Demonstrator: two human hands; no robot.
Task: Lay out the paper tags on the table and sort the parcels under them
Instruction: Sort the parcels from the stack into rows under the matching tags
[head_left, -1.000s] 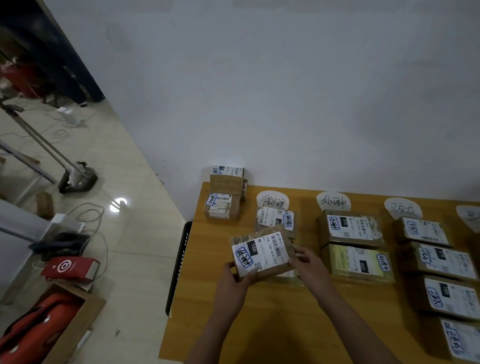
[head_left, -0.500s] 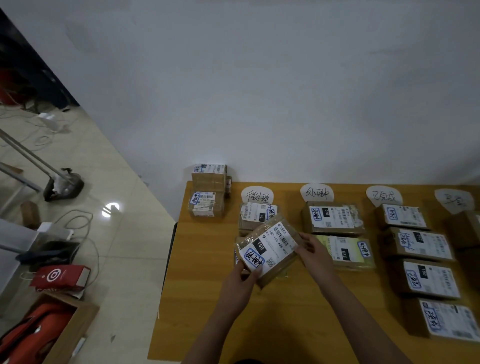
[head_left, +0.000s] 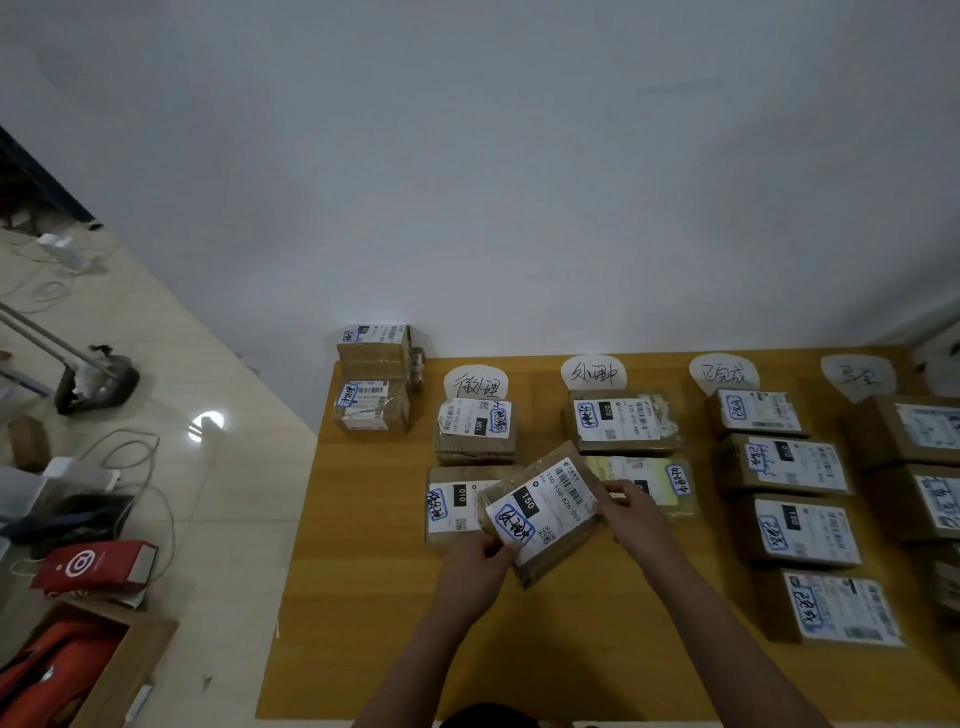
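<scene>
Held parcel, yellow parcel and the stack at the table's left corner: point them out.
Held parcel (head_left: 540, 512), head view, on its white label.
Yellow parcel (head_left: 631, 470), head view, on its top face.
Stack (head_left: 371, 408), head view, on the lower box's front.

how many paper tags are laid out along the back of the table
4. One tag sits at the left, the next heads the second column, a third the third column, and a blurry fourth is near the right edge. More may lie beyond the frame.
</scene>
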